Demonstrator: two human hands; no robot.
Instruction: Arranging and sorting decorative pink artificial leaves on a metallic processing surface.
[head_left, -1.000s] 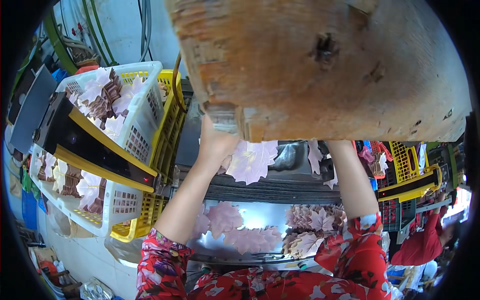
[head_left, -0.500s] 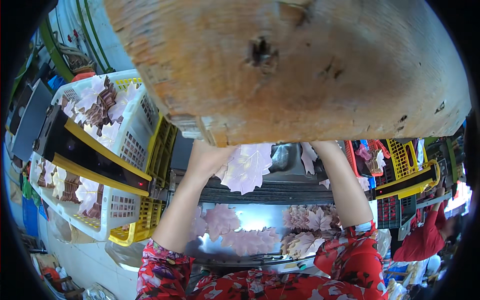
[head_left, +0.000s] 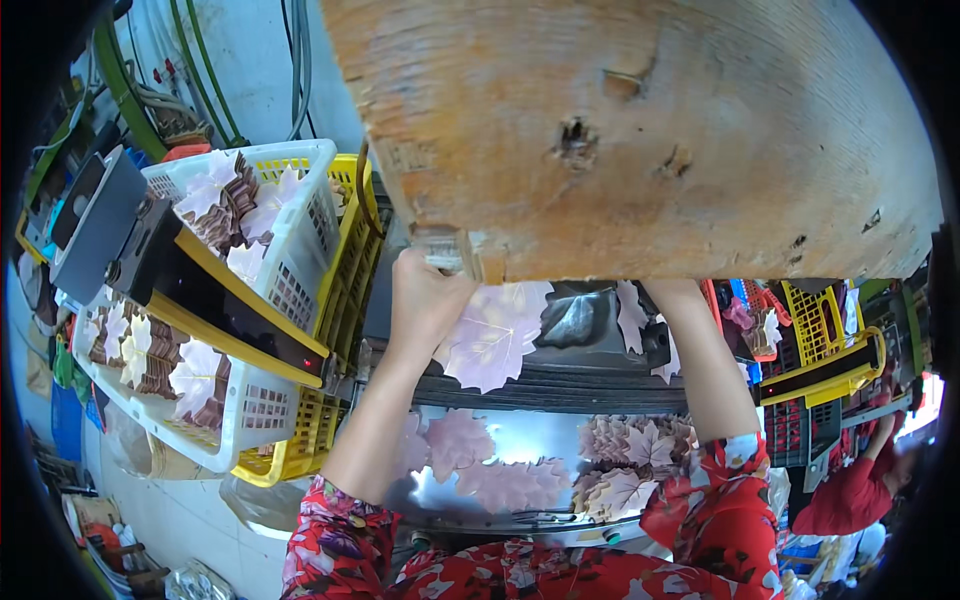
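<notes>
Head | leaf cutouts (head_left: 515, 485) on metal surface (head_left: 535, 435) (glaring) | pale wall (head_left: 262, 75)

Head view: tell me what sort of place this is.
Most likely a factory workshop: matching leaf-shaped pieces lie in piles on a shiny metal surface, more are stacked in a white basket, and black-and-yellow bars flank the work spot.
</notes>
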